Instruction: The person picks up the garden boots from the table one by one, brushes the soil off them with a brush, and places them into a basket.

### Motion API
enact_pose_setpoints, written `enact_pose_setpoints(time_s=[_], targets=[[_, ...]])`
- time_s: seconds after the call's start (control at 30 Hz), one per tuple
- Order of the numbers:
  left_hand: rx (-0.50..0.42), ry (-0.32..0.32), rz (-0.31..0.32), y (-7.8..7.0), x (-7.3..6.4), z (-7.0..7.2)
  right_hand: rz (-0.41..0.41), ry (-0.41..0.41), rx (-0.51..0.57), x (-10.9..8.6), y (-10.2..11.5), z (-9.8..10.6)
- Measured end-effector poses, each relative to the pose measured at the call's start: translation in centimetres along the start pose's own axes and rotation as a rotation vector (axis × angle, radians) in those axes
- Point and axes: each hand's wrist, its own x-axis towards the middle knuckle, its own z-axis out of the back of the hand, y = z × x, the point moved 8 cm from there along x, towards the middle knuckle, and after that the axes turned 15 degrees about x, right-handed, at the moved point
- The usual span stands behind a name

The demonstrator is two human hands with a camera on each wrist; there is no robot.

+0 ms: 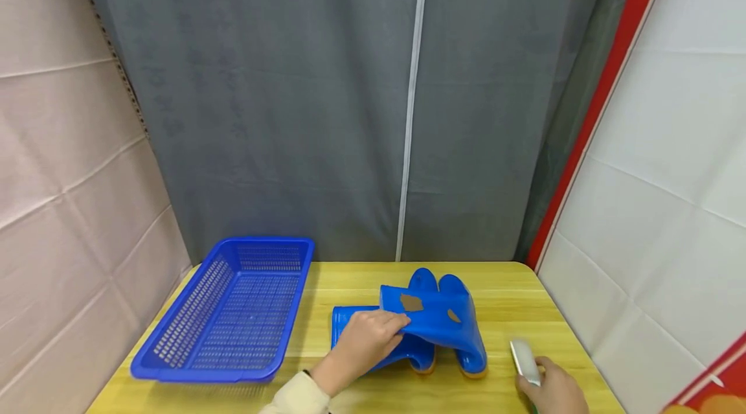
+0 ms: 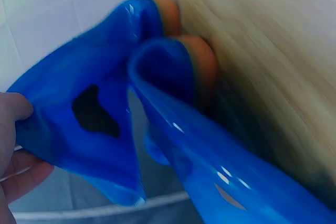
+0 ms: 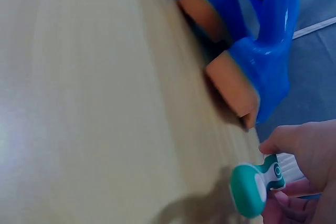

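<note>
A pair of blue rubber boots [image 1: 445, 320] with orange soles lies toward the middle of the table, one boot partly over the other. Irregular brown patches [image 1: 411, 302] mark the upper boot's shaft. My left hand [image 1: 367, 339] pinches that boot near its top opening, thumb on one side and fingers on the other, as the left wrist view shows. At the right, my right hand [image 1: 556, 389] holds a small brush [image 1: 524, 362] by its green-and-white handle [image 3: 249, 190]. The brush is apart from the boots. Its pale bristles [image 3: 290, 165] are partly hidden by my fingers.
A blue perforated plastic basket [image 1: 280, 330] stands on the left of the yellow wood-grain table [image 1: 501, 284]. A grey curtain [image 1: 280, 109] hangs behind the table, and pale cloth walls [image 1: 658, 207] rise on both sides.
</note>
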Motion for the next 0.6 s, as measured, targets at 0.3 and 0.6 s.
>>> enact_pose_setpoints(time_s=[0.3,0.6], targets=[[-0.034,-0.017,-0.002,-2.4,0.5,1.2,-0.029,0.007,0.063,0.1,1.9,0.9],[-0.197,0.117,-0.078,-6.0,-0.9,0.8,0.029,-0.035,0.092,-0.1,3.1,1.4]])
